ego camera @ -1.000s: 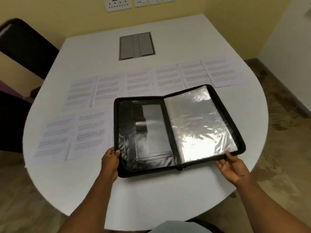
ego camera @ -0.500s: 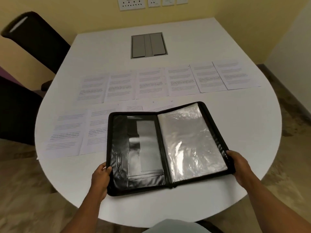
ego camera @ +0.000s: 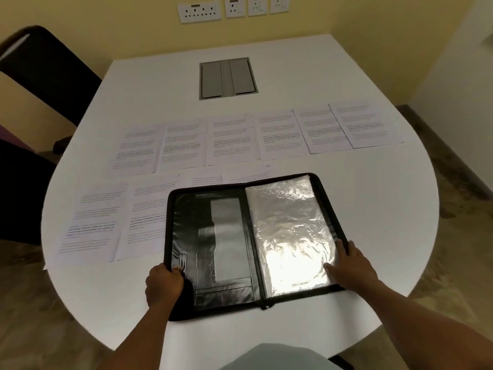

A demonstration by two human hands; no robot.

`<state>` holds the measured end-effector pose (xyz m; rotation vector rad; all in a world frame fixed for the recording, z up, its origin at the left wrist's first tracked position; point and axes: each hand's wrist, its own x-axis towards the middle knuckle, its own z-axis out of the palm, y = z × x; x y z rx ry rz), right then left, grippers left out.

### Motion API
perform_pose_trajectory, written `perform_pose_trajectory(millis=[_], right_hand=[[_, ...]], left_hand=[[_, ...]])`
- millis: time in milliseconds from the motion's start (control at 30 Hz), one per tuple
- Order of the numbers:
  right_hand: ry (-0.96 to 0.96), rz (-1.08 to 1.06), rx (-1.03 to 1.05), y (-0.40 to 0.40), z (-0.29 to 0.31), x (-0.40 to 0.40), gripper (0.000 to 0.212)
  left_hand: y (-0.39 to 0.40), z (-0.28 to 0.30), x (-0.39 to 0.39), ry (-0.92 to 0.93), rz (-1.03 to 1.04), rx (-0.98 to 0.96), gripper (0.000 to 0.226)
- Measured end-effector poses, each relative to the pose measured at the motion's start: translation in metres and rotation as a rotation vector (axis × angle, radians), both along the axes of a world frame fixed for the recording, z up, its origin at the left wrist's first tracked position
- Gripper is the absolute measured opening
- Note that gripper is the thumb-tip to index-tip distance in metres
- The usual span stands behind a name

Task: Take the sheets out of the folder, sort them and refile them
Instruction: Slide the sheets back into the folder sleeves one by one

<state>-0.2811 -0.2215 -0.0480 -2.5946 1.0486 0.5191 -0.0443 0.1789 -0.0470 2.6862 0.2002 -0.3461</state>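
Folder (ego camera: pixel 253 244) lies open flat on the white surface (ego camera: pixel 373 198), spine running away from the person, empty plastic sleeves on the right half. Sheets (ego camera: pixel 232 140) sit in two rows beyond and left of it, nearer the left hand (ego camera: pixel 164 285), whose fingers grip the cover's edge. Right hand (ego camera: pixel 349 268) presses flat, fingers straight, on the sleeves.

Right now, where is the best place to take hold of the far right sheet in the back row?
Probably the far right sheet by its right edge, coming from the right: that edge lies free on the table, while its left edge overlaps the neighbouring sheet. It lies flat, so slide it first.
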Motion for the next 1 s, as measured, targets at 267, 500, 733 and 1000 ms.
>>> perform_pose_trajectory(millis=[267,500,733,1000], right_hand=[[-0.107,-0.07,-0.025,0.001,-0.003,0.002,0.068],[-0.4,-0.608,0.222,-0.019,0.015,0.037,0.054],[-0.569,-0.84,0.326,-0.032,0.037,0.046,0.027],[-0.685,-0.938,0.352,-0.04,0.051,0.027,0.031]], left_hand=[[-0.001,-0.009,0.003,0.119,-0.098,0.065,0.037],[-0.02,0.009,0.028,0.23,0.18,-0.279,0.064],[-0.035,0.031,0.037,0.129,0.334,-0.533,0.038],[-0.063,0.045,0.024,0.098,0.337,-0.688,0.043]])
